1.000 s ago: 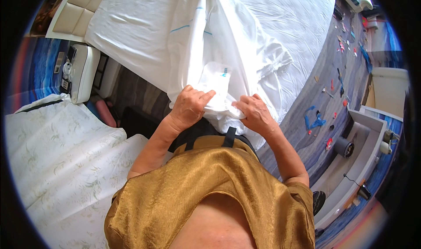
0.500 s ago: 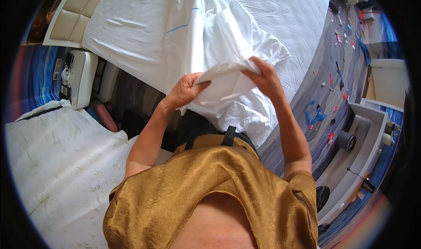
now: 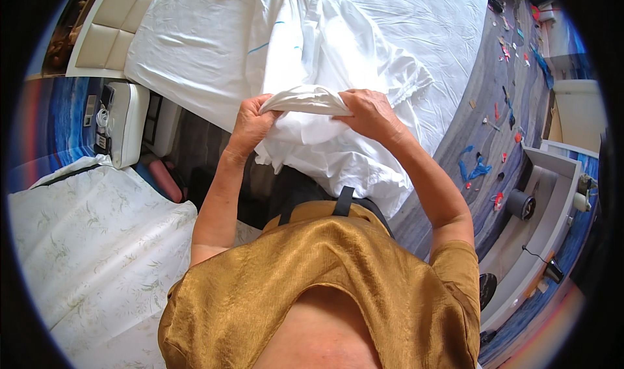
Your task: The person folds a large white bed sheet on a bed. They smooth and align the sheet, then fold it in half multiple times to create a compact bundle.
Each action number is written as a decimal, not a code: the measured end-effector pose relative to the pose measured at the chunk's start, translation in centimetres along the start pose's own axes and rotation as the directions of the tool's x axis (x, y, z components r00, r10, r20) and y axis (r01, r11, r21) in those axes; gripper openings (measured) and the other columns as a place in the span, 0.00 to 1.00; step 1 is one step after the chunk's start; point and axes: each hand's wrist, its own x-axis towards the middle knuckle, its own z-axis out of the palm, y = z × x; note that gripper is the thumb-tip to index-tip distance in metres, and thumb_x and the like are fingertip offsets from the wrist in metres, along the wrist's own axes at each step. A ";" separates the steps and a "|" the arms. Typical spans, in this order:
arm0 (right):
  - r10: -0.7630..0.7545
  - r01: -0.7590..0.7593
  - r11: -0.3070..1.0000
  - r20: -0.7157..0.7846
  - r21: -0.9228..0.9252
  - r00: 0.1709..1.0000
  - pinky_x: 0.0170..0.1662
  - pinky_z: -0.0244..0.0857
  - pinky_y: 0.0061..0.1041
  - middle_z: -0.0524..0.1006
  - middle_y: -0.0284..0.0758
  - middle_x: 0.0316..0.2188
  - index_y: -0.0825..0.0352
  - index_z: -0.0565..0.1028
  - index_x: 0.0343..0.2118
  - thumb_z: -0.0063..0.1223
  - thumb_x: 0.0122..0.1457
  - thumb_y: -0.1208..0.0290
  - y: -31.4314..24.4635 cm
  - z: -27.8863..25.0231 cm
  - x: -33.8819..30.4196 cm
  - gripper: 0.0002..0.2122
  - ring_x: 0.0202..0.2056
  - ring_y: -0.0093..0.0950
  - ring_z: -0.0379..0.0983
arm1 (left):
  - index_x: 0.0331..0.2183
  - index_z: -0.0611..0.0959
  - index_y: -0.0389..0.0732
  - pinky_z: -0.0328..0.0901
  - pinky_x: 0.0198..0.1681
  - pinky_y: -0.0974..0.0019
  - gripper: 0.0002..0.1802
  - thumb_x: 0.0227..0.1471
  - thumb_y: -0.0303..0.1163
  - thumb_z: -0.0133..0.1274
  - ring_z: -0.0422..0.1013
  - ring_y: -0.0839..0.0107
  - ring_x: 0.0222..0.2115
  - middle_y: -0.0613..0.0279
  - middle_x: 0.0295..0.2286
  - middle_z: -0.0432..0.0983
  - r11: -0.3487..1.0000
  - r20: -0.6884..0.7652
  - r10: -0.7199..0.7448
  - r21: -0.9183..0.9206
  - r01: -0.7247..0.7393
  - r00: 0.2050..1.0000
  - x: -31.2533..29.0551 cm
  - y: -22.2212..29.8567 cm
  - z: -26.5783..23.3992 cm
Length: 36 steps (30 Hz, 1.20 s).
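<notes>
A white sheet point(image 3: 318, 135) with a thin blue line across it is bunched up before me. My left hand point(image 3: 249, 126) is closed on one end of its gathered edge, thumb on the near side. The other end of that edge is gripped by my right hand point(image 3: 370, 112), its back turned up. Between the hands the edge forms a short, folded, arched band. Below it the cloth falls in creases toward my legs; beyond, it runs in long folds over the bed point(image 3: 185, 50), which has a white cover.
A padded cream headboard point(image 3: 107, 40) stands at the far left, beside a white nightstand point(image 3: 129, 125). Pale patterned fabric point(image 3: 84, 232) covers a surface at near left. Small scraps and a blue plastic strip point(image 3: 478, 167) litter the floor at right, near a grey shelf unit point(image 3: 549, 164).
My right hand has come down and inward, and my left has moved slightly left and up. The held edge has gone from a wide, spread loop to a narrow folded band.
</notes>
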 end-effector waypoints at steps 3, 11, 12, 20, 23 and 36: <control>-0.022 0.128 0.929 -0.295 0.347 0.955 0.37 0.67 0.29 0.74 0.37 0.26 0.68 0.77 0.34 0.58 0.49 0.80 1.8 -0.3 0.5 0.08 0.30 0.36 0.73 | 0.34 0.85 0.37 0.65 0.31 0.73 0.07 0.52 0.28 0.58 0.68 0.82 0.26 0.71 0.25 0.78 0.988 0.004 0.072 0.139 -0.072 0.997 -0.2 -0.4 1.0; 0.102 -0.148 0.299 0.123 0.943 0.987 0.45 0.64 0.19 0.78 0.30 0.37 0.70 0.75 0.48 0.50 0.57 0.80 2.0 1.8 0.3 0.15 0.38 0.18 0.69 | 0.33 0.83 0.41 0.68 0.34 0.62 0.07 0.51 0.24 0.52 0.75 0.63 0.29 0.56 0.29 0.80 0.741 0.007 0.317 0.622 -0.252 0.949 1.3 -3.4 0.1; 0.113 -0.160 0.172 0.141 0.972 0.983 0.46 0.64 0.18 0.78 0.30 0.36 0.71 0.75 0.46 0.53 0.57 0.76 2.2 1.8 -0.1 0.14 0.38 0.17 0.70 | 0.35 0.83 0.40 0.67 0.35 0.65 0.07 0.53 0.25 0.52 0.74 0.66 0.31 0.59 0.31 0.80 0.858 0.017 0.221 0.472 -0.203 0.975 1.3 -4.2 0.0; 0.075 -0.123 0.221 0.109 0.967 0.991 0.43 0.62 0.17 0.76 0.26 0.33 0.67 0.75 0.43 0.57 0.56 0.69 3.4 1.5 -0.1 0.13 0.36 0.15 0.69 | 0.44 0.79 0.35 0.67 0.46 0.71 0.14 0.56 0.26 0.53 0.72 0.76 0.39 0.65 0.38 0.78 0.708 0.184 -0.178 -0.658 0.256 0.967 -0.2 -2.6 1.2; 0.197 -0.094 0.362 0.023 0.927 0.980 0.40 0.63 0.16 0.75 0.25 0.30 0.67 0.75 0.40 0.59 0.55 0.72 3.7 2.0 0.8 0.11 0.34 0.14 0.68 | 0.45 0.78 0.34 0.67 0.46 0.69 0.16 0.53 0.26 0.56 0.73 0.74 0.40 0.63 0.38 0.78 0.679 0.218 -0.256 -0.652 0.336 0.942 -0.8 -2.2 2.7; 0.116 0.087 0.921 -0.479 0.381 0.870 0.40 0.67 0.26 0.75 0.37 0.35 0.66 0.73 0.41 0.64 0.48 0.74 1.9 2.5 2.2 0.16 0.37 0.31 0.73 | 0.47 0.77 0.37 0.65 0.50 0.66 0.18 0.53 0.28 0.57 0.72 0.72 0.43 0.64 0.41 0.76 0.712 0.190 -0.254 -0.626 0.316 0.948 -1.4 -3.1 2.7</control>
